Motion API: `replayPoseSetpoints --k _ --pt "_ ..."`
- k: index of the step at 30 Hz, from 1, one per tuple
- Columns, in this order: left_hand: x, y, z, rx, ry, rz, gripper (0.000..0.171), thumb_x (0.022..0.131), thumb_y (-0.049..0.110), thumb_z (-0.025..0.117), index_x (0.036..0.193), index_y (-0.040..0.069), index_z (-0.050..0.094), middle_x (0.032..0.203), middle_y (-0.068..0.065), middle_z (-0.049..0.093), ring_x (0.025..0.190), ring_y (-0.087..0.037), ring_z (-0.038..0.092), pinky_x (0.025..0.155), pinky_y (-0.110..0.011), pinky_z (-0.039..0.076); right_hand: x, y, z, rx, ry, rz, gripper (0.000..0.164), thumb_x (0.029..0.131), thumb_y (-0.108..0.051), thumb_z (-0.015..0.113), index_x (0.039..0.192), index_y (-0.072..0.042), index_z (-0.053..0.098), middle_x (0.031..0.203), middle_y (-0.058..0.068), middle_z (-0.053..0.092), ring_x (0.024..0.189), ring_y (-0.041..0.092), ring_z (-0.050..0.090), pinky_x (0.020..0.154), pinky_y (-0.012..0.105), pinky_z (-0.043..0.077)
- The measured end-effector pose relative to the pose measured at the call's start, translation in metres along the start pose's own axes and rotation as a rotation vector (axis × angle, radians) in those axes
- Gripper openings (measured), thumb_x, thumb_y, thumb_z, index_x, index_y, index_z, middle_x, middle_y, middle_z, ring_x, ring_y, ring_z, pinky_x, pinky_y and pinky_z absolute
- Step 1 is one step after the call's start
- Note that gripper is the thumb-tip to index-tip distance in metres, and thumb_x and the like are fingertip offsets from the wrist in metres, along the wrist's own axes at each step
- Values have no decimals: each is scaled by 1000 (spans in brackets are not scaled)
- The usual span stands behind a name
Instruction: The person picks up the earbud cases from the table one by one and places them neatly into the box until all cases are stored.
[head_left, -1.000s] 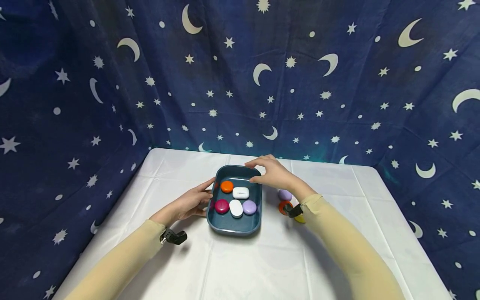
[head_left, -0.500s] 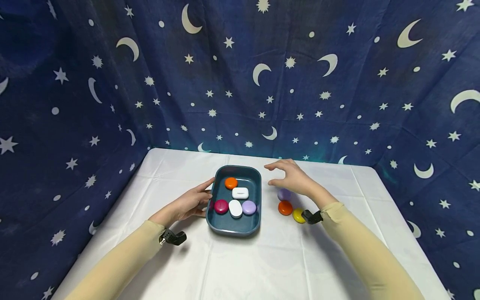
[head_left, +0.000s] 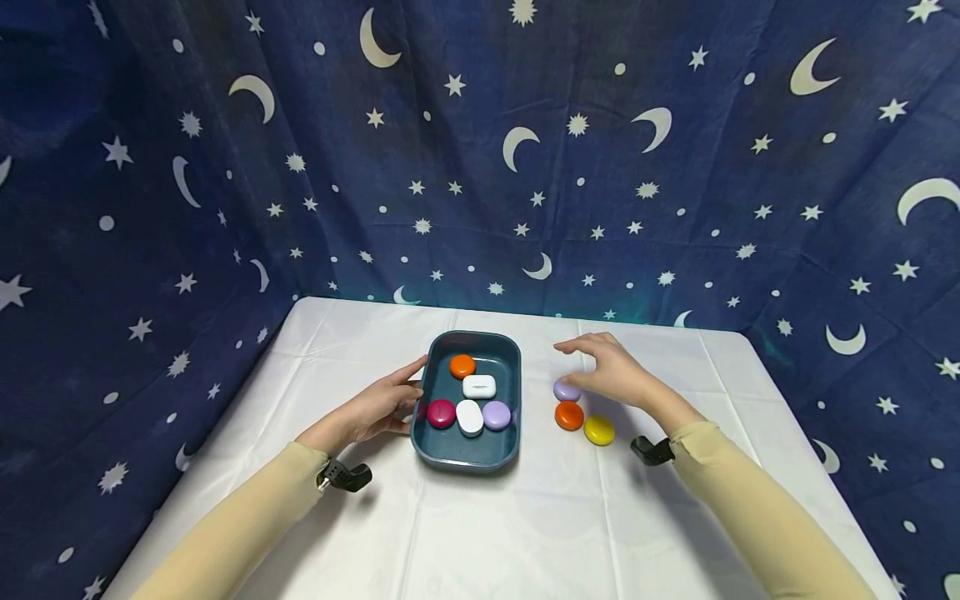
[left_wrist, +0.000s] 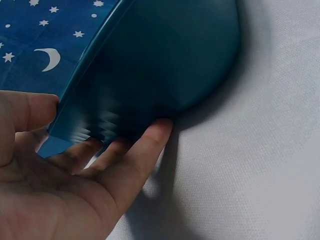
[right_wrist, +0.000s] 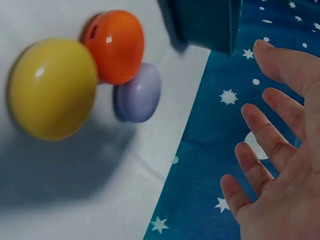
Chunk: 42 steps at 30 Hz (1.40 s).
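Note:
A dark teal rectangular tray [head_left: 498, 365] holds several smooth, rounded pieces: an orange one [head_left: 462, 366], a white oblong one with a slit [head_left: 479, 387], a crimson one [head_left: 441, 413], a white oval [head_left: 469, 417] and a lilac one [head_left: 497, 415]. At its left side my left hand [head_left: 378, 407] rests extended fingers and thumb against the outer wall. To the tray's right, my right hand [head_left: 611, 372] hovers with fingers spread and nothing held. Below its thumb lies a lilac piece [head_left: 567, 392], near a slotted orange disc [right_wrist: 116, 47] and a yellow disc [right_wrist: 54, 89].
A white cloth [head_left: 480, 542] covers the table. Dark blue curtains [head_left: 465, 150] with moons and stars enclose the back and sides. Black wrist devices [head_left: 651, 451] sit at both sleeves.
My right hand has moved right from over the tray to beside the loose pieces, uncovering them. The orange piece inside the tray has shifted slightly. My left hand stays at the tray.

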<state>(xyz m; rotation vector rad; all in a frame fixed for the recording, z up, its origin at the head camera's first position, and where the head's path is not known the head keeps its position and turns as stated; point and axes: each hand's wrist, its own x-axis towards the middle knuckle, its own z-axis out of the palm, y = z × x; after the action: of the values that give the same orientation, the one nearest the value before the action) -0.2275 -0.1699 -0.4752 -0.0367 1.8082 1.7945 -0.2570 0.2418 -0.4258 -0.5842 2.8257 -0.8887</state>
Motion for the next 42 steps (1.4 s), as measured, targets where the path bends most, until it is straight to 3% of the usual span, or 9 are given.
replayPoseSetpoints --k 12,24,30,36,42 --pt "-1 0 0 0 -8 2 67 105 12 46 163 37 24 163 -20 24 121 -34 56 82 -49 57 -27 24 8 -90 -27 -16 60 86 -30 82 142 -19 63 131 4 64 130 33 42 107 62 34" --pt "0 0 -1 0 0 -4 67 105 13 48 163 38 26 162 -19 26 120 -33 57 82 -48 57 -56 45 22 -157 -80 -19 70 78 -42 87 139 -17 64 124 3 66 117 30 50 100 58 37" --pt "0 0 -1 0 7 -4 67 105 13 48 163 38 26 162 -19 26 119 -33 57 83 -49 57 -66 53 29 -179 -85 -19 76 75 -46 90 140 -17 63 125 2 65 113 28 52 96 54 42" --pt "0 1 -1 2 1 -1 67 105 13 48 163 37 25 162 -20 26 121 -33 56 83 -50 57 -72 61 35 -179 -74 5 76 74 -45 90 140 -18 63 130 6 64 116 30 52 99 57 40" --pt "0 1 -1 3 4 -9 67 105 14 48 163 38 25 162 -19 26 123 -34 55 84 -50 57 -74 67 40 -162 -65 32 72 74 -42 91 138 -21 64 128 2 64 116 28 51 99 56 39"
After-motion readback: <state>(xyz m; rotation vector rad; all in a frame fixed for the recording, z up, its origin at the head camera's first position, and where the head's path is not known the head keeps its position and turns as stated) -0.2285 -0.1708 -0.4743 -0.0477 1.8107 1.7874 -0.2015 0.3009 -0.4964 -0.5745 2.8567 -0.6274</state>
